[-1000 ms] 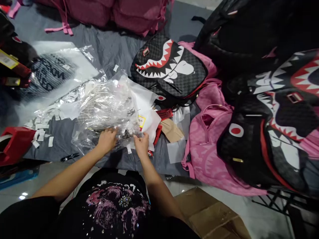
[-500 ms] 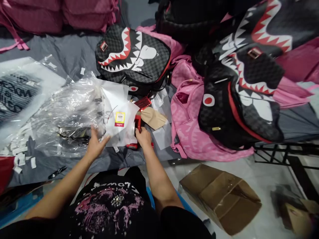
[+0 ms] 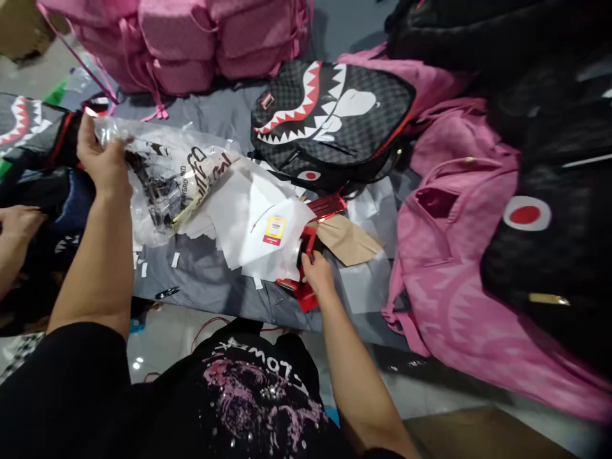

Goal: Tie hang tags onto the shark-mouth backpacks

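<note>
Co-worker's hand point(image 3: 21, 224) partly cut off, left edge. Left hand point(image 3: 104, 156): thumb, forefinger spread at end of clear dark-printed plastic bag point(image 3: 167, 169), over grey cloth point(image 3: 203, 277); pinch can't tell. Right hand point(image 3: 317, 273): at red plastic tool point(image 3: 307, 299), fingertips hidden, grip can't tell.

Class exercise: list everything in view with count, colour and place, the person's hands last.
Plastic bag: one, clear, dark print, left of centre
White sheets: several, white, centre
Label: one, yellow and red, among the sheets
Paper scraps: several, white, below the plastic bag
Red items: several, red, right of label
Brown paper: one, brown, centre right
Snips-like tool: one, black, near edge
Cloth: one, grey, underneath
Shark-face backpack: one, black and grey, upper centre
Pink backpacks: several, pink, right and top left
Dark bags: several, mostly black, both sides
Cardboard: one, brown, lower right
Other person's hand: one, left edge
Shirt: one, black, bottom
Left hand: one, at the plastic bag
Right hand: one, at a red item
</note>
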`<state>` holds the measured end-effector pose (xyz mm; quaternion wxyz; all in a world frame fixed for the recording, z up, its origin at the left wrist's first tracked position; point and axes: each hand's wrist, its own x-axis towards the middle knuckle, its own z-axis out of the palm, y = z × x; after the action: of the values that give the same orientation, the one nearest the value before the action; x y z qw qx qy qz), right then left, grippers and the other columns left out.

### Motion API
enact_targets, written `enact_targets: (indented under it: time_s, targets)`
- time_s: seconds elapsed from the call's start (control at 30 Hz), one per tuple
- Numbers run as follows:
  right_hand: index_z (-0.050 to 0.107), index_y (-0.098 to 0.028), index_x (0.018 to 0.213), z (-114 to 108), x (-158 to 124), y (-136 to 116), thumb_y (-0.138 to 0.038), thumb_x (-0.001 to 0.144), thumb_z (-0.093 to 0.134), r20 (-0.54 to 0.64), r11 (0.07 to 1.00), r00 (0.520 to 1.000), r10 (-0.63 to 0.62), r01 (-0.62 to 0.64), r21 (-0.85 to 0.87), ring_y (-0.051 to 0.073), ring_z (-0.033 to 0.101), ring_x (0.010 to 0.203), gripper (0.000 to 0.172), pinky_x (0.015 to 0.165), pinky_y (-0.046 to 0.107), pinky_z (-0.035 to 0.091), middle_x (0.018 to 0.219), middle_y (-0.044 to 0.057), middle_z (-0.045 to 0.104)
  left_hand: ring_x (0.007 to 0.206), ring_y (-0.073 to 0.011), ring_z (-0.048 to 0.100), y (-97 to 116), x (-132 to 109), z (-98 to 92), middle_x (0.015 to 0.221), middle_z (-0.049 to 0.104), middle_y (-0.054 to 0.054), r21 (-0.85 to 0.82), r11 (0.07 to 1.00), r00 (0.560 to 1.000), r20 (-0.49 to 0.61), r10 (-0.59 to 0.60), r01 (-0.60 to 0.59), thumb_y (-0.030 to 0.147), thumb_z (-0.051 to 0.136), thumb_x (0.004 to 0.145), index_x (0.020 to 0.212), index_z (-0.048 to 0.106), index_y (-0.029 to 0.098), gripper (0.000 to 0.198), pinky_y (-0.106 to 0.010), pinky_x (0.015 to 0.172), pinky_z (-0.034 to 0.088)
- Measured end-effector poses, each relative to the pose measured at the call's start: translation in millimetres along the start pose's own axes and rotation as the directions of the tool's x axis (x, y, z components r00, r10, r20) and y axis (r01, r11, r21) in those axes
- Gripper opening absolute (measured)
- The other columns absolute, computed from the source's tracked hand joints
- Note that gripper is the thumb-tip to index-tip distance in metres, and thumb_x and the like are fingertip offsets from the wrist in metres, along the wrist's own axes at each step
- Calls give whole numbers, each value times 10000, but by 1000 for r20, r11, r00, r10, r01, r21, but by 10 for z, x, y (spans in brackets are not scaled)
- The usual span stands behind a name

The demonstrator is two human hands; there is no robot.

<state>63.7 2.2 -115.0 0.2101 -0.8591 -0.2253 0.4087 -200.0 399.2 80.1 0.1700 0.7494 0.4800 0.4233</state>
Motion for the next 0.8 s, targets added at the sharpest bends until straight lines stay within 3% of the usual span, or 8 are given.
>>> enact_targets:
  time_s: [0.1,0.23,0.33,0.47,0.53,0.63,0.73,0.8]
  targets:
    - [598,-148,1254,11,-12,84,-426,966,447,-14,999,1000,-3,4,39,204,656,530,428,674,304,487,531,-5,606,1333,-169,507,37,92,-13,1331,620,-16,-87,996,979,-203,-26,9,283,672,773,1200,570,198,448,-417,1118,441]
    - [585,-130,1235,-3,-63,208,-426,936,474,-65,987,998,14,-3,164,156,599,431,435,553,285,484,719,40,695,989,-141,671,267,-134,80,1148,676,-22,-219,973,992,-85,-93,73,145,626,774,1137,590,178,367,-385,970,559]
    - [549,-133,1246,-52,-173,261,-420,912,479,-47,944,996,79,-60,324,122,533,372,447,408,253,417,811,49,708,966,-164,663,460,-696,204,1090,676,-32,-289,957,999,32,-26,34,252,670,820,1132,634,185,322,-394,946,539]
    - [563,-140,1181,-135,-381,253,-434,862,507,-14,914,996,83,-71,400,119,497,341,438,336,231,361,695,16,669,824,-169,668,565,-1896,447,1006,717,-56,-253,957,966,247,-80,144,293,666,823,1121,675,164,325,-350,810,564]
    - [568,-158,1143,-177,-477,242,-499,815,543,17,898,998,61,-62,435,129,491,332,474,301,229,325,676,10,663,826,-182,677,611,-2525,568,1036,730,-65,-75,954,835,507,-215,291,265,597,868,1227,643,166,375,-356,826,563]
    - [560,-175,1114,-275,-576,252,-650,725,593,109,862,994,-7,-49,505,125,470,321,616,273,208,263,652,-4,656,1250,-285,579,784,-3293,656,1367,600,-141,148,938,593,741,-314,312,182,607,841,1414,513,178,581,-451,1072,464]
    - [556,-178,1137,-421,-619,279,-741,675,616,212,854,971,-106,-21,521,110,461,326,731,287,189,276,622,-18,647,1485,-407,230,1066,-3837,559,1612,244,-184,280,905,560,715,-419,320,197,720,762,1488,424,213,784,-594,1177,287]
    - [558,-178,1143,-501,-658,286,-778,657,631,267,855,949,-170,8,518,96,458,333,776,306,179,299,619,-21,646,1497,-416,175,1269,-4143,411,1625,180,-202,303,889,566,689,-453,343,220,703,791,1497,412,193,764,-604,1191,244]
